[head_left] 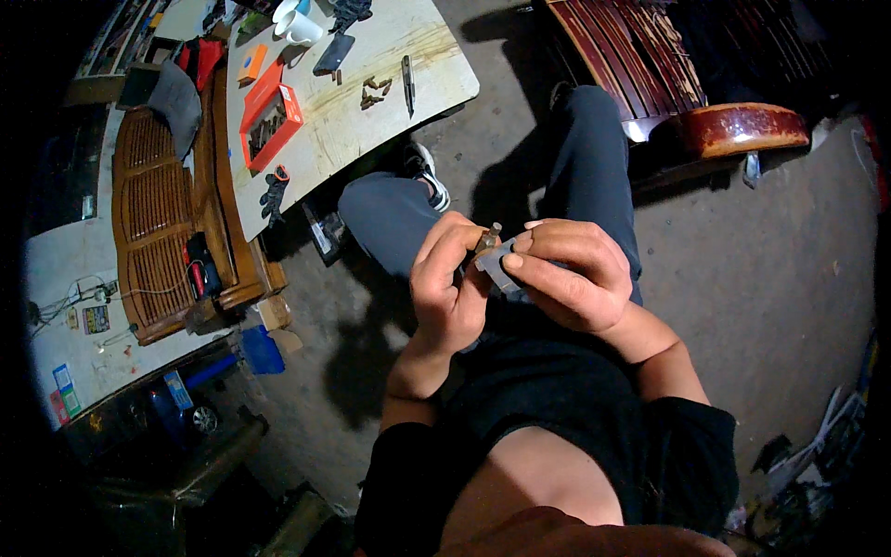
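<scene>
The person sits with both hands raised together over the lap, forearms entering from the lower edge, with open concrete floor (pixel 770 278) to the right and a narrower strip of floor to the left before the furniture begins. The left hand (pixel 448 283) is curled, fingertips pinching a small brownish cylindrical piece (pixel 489 236) that stands between the two hands and touches both. The right hand (pixel 571 274) is closed around a flat grey strip (pixel 495 266), thumb laid along it; most of the strip is hidden in the palm. The cylindrical piece's long axis runs roughly upright, tilted slightly right, its tip pointing away from the body. The grey strip's long axis slants from the right palm up-left toward the left thumb. Beyond the knees, a pale tabletop (pixel 371 102) juts in from upper left, its rounded corner near the person's shoe; it carries an orange box (pixel 269 116), loose small parts (pixel 374 91) and a white cup (pixel 299 28).
</scene>
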Available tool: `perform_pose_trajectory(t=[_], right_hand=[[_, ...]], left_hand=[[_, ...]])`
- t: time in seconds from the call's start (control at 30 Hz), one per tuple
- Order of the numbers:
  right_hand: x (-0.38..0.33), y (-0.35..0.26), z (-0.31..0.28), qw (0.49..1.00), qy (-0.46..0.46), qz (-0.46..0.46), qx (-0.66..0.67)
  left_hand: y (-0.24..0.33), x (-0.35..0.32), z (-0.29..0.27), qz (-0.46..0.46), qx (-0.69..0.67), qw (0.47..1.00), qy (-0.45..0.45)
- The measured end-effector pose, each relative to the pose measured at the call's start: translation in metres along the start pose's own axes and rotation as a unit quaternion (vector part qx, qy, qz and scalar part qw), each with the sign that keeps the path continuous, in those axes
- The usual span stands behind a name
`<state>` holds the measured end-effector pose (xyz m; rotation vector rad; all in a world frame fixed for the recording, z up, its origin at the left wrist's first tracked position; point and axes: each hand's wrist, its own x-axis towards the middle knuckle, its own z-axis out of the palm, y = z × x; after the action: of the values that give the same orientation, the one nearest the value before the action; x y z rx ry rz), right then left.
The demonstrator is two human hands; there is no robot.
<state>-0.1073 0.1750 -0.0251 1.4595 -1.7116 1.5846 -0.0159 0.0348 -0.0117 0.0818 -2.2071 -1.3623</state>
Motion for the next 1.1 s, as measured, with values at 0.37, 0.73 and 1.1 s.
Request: perform_pose_trajectory(t=[0.37, 0.73, 1.1], right_hand=[[-0.001, 0.0, 0.008, 0.999, 0.046, 0.016, -0.003], [-0.004, -0.002, 0.0, 1.0, 0.018, 0.011, 0.023], [-0.006, -0.001, 0.003, 0.997, 0.001, 0.023, 0.079]], left_hand=[[0.008, -0.001, -0.002, 0.001, 0.04, 0.999, -0.003], [0.002, -0.004, 0.002, 0.06, 0.13, 0.989, 0.019], [0.006, -0.001, 0.003, 0.05, 0.123, 0.991, 0.034]])
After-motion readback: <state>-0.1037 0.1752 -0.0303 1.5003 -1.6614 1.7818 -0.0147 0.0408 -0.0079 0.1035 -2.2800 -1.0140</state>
